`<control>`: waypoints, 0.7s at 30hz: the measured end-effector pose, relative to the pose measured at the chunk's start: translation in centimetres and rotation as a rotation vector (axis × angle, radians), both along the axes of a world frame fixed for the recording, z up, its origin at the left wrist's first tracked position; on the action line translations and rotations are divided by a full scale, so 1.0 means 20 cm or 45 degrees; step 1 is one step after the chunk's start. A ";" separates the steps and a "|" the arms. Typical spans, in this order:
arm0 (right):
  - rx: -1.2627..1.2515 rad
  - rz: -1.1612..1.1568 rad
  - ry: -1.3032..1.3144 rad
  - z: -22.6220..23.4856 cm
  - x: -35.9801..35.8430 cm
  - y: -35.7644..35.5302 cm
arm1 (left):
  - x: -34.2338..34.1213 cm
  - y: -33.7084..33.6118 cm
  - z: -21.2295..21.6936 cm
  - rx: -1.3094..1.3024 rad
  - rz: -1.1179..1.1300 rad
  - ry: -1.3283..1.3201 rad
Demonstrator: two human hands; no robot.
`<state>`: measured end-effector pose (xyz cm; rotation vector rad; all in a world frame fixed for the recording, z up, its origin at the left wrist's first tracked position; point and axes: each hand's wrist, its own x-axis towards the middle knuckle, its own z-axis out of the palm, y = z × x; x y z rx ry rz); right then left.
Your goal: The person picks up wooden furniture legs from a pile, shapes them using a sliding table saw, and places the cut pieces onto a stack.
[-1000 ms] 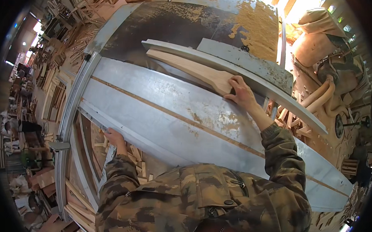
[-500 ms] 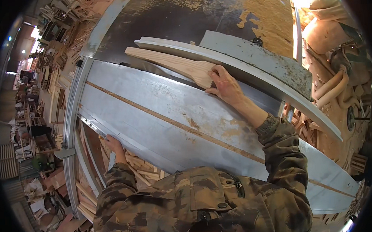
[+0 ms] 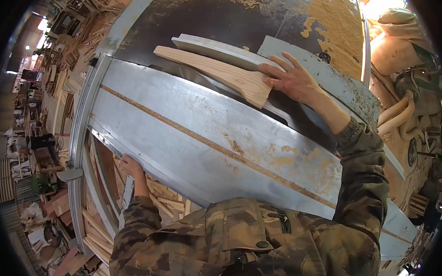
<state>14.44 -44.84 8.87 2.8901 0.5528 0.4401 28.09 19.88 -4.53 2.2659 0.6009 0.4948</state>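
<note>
Upper middle of frame: my right hand (image 3: 295, 80) lies flat, fingers spread wide, palm pressing the near end of a pale curved wood piece (image 3: 213, 73).
Wood piece: runs from upper centre down to my hand, lying on the dark sawdusty machine bed (image 3: 255, 18), just beside a grey curved fence (image 3: 217, 48).
Lower left: my left hand (image 3: 131, 167) has its fingers curled around the edge of the grey metal table (image 3: 191, 134).
Left edge: piles of wood offcuts (image 3: 52, 229).
</note>
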 end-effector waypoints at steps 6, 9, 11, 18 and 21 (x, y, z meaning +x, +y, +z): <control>0.193 0.031 0.056 -0.01 0.08 0.01 | 0.07 0.25 0.10 -0.102 -0.164 -0.063; 0.220 0.030 0.069 -0.02 0.08 -0.01 | 0.18 0.04 0.35 -0.199 -0.172 -0.363; 0.188 -0.003 0.121 -0.01 0.11 0.01 | 0.38 0.06 0.54 0.127 -0.520 -0.539; 0.116 0.011 0.099 0.02 0.23 0.10 | 1.17 -0.56 0.90 -0.262 -1.108 0.091; 0.100 0.031 0.096 0.03 0.27 0.12 | 1.42 -0.78 0.80 -0.279 -1.151 0.307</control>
